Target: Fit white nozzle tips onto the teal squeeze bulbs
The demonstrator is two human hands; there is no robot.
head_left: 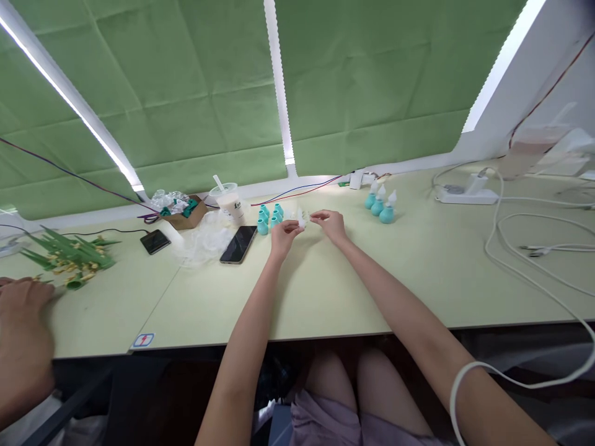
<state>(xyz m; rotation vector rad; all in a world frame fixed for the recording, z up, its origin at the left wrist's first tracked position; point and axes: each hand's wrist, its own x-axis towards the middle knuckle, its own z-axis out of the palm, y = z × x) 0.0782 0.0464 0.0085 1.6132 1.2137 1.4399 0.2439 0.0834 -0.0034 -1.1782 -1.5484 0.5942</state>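
Fingers narrowed, my left hand pinches a white piece; my right hand has fingertips close together, whether holding anything I cannot tell.

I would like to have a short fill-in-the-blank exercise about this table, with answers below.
The turquoise bulbs with white tips, right of the right hand, number ____.
The cup left of the left hand has a ____ sticking out.
The large panels behind the table are coloured ____.

three; straw; green
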